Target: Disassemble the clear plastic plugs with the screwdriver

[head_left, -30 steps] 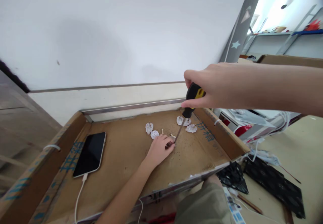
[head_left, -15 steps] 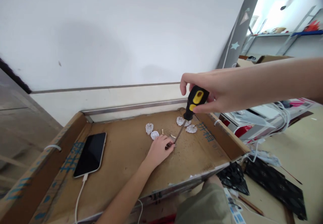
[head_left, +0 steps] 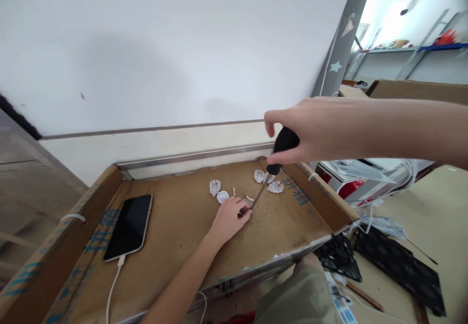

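My right hand (head_left: 292,134) is closed around the black handle of a screwdriver (head_left: 283,146), whose metal shaft slants down to the left. Its tip meets the fingertips of my left hand (head_left: 231,215), which rests on the cardboard and pinches a small part that my fingers mostly hide. Up and left of that hand lie a clear plug piece with pins (head_left: 215,186) and a round white piece (head_left: 223,197). Several more clear plug pieces, one of them a clear plug piece (head_left: 275,186), lie behind the screwdriver shaft. A small pale strip (head_left: 234,191) is near my left fingers.
A phone (head_left: 128,226) with a white cable (head_left: 112,290) lies on the left of the cardboard tray (head_left: 175,246). Raised cardboard sides edge it left and right, with a white wall (head_left: 164,61) behind. Black plastic bags (head_left: 398,270) lie on the floor at right.
My right hand has turned the screwdriver handle: its yellow patches no longer show. My left hand keeps its pinch, and the view has shifted slightly.
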The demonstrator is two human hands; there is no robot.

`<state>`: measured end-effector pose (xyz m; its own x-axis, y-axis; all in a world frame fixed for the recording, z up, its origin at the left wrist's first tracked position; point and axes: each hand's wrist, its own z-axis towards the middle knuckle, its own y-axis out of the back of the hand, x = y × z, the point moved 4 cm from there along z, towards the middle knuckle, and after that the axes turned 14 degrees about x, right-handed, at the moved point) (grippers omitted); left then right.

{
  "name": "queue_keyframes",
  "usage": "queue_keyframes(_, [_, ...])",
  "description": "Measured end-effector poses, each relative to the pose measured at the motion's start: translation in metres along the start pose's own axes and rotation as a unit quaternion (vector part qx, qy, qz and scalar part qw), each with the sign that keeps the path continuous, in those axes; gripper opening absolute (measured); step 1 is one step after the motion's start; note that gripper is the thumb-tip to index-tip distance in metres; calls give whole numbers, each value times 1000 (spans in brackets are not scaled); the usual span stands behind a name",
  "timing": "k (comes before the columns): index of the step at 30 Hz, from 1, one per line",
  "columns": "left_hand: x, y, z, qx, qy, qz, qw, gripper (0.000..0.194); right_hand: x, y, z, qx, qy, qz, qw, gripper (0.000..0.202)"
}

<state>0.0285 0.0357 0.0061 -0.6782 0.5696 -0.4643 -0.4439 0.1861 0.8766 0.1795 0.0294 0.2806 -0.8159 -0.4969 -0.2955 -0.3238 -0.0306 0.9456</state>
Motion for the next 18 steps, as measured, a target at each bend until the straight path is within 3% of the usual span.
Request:
queue_keyframes(3, [0, 0, 0, -5, 0, 8, 1000, 8, 3, -2, 1, 16, 47, 24, 998, 69])
queue_keyframes(9, [1, -1, -1, -8, -3, 11, 1000, 8, 8, 6, 2, -7, 37, 40, 998, 68])
queue_keyframes(12, [1, -2, -1, -9, -2, 12, 1000, 8, 14, 7, 0, 48, 61, 47, 996, 64])
queue_keyframes(14, [1, -2, -1, -7, -3, 9, 1000, 7, 16, 8, 1, 62, 45, 38, 996, 55])
queue_keyframes(18, [2, -1, -1, -5, 2, 4, 1000, 7, 16, 12, 9, 25, 6, 0, 1000, 46])
